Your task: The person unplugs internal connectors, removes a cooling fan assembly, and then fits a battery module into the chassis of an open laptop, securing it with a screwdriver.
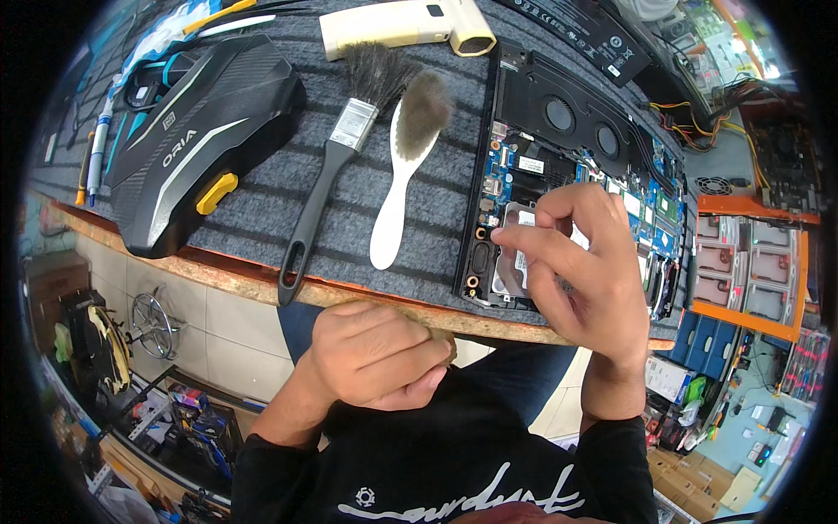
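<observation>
An opened laptop [559, 113] lies on the grey striped mat, its fans, boards and a silver drive caddy [508, 271] exposed. My right hand [580, 262] is over the caddy, fingers bent and apart, with the index fingertip touching near the laptop's left side. Below the bench's front edge, my left hand [380, 354] is closed, its contents hidden. A white brush [394, 210] with greyish bristles and a black-handled paintbrush [320, 196] lie left of the laptop.
A black angular case [196, 131], pens [96, 148] and a cream blower [393, 26] are on the mat [262, 218], with a black battery [576, 31] behind. Orange-framed drawers [742, 262] stand at right. A chair base [153, 319] and shelved clutter are lower left.
</observation>
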### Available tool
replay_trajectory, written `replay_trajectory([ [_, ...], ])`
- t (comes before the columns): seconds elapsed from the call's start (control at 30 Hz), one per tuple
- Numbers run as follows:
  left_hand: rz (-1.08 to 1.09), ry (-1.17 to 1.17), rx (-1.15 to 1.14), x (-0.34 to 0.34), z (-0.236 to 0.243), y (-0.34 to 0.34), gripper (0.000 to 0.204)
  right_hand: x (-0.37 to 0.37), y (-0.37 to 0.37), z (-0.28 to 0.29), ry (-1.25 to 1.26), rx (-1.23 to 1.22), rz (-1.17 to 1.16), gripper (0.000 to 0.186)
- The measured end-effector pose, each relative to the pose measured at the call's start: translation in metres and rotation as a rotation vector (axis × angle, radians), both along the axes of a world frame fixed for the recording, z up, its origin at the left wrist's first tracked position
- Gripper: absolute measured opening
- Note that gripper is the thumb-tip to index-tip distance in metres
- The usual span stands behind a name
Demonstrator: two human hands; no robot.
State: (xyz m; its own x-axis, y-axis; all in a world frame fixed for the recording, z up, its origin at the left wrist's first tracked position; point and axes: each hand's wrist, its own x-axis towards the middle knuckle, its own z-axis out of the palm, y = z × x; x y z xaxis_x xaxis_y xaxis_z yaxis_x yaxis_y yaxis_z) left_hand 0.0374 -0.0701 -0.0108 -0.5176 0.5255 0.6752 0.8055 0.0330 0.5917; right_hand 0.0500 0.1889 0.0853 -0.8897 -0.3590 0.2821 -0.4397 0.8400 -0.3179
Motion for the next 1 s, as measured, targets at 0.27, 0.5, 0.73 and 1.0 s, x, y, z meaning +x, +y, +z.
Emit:
replay_trajectory([
  [0.27,0.033,-0.052,0.004,0.003,0.002,0.000,0.015,0.049,0.030,-0.005,0.233,-0.195,-0.238,0.018],
  [0.5,0.051,0.008,0.023,-0.010,0.037,-0.023,0.025,0.157,0.161,-0.048,0.435,-0.198,-0.827,0.041],
  [0.73,0.347,0.222,-0.143,-0.108,0.129,-0.032,0.030,0.174,0.205,-0.090,0.483,-0.394,-0.959,0.048],
  [1.0,0.402,0.136,-0.600,-0.279,0.140,0.012,0.028,0.173,0.208,-0.093,0.480,-0.533,-0.905,0.047],
])
